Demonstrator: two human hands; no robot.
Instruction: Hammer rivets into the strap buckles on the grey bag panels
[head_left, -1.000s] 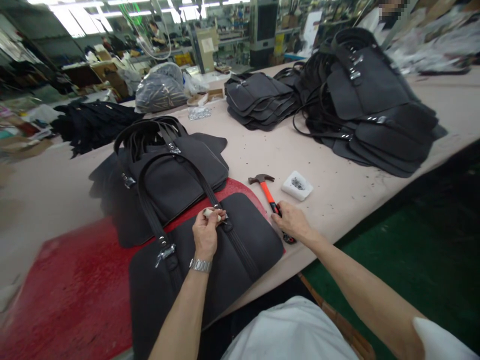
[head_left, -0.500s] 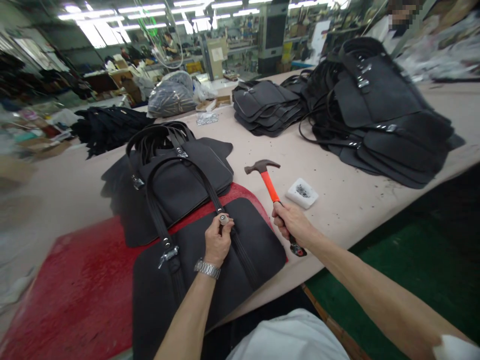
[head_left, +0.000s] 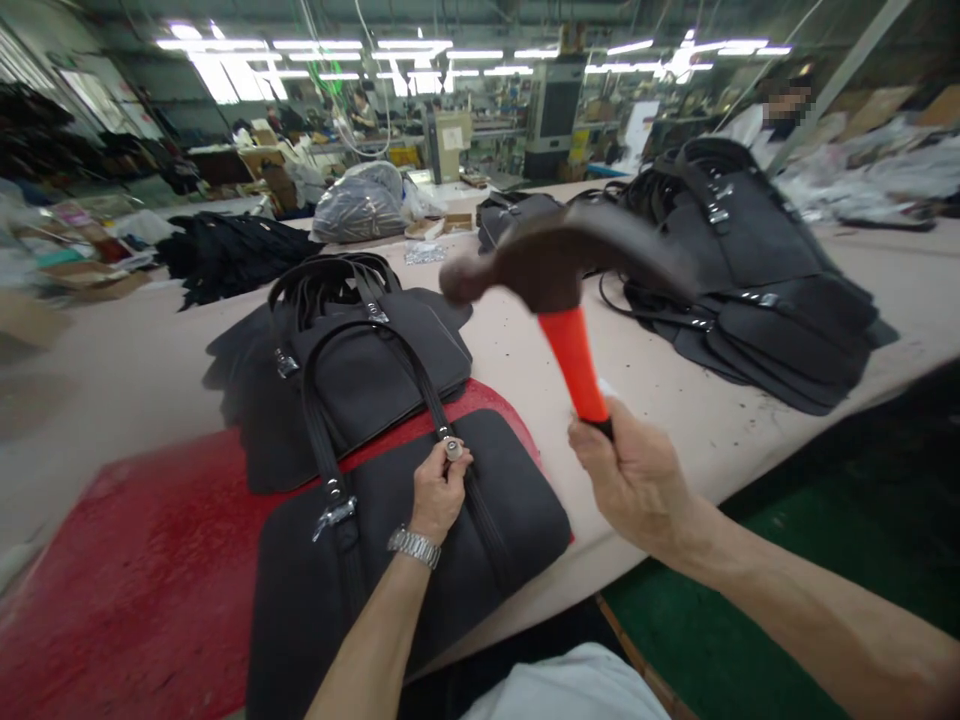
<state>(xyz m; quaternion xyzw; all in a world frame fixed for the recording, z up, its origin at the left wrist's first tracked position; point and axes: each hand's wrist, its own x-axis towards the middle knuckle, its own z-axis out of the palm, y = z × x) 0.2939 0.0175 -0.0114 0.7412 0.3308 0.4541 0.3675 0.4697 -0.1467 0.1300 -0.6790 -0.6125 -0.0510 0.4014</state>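
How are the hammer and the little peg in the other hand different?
The hammer is big, but the peg is small. The hammer has a dark head and a bright orange grip; the peg's end looks pale with a darker middle. The hammer is up in the air, while the peg is down by the bag's strap. Both are held: the hammer in the right hand, the peg in the left hand.

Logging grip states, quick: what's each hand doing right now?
Left hand: closed, pinching a small pale cylinder at the dark strap.
Right hand: closed, holding a claw hammer, head upward.
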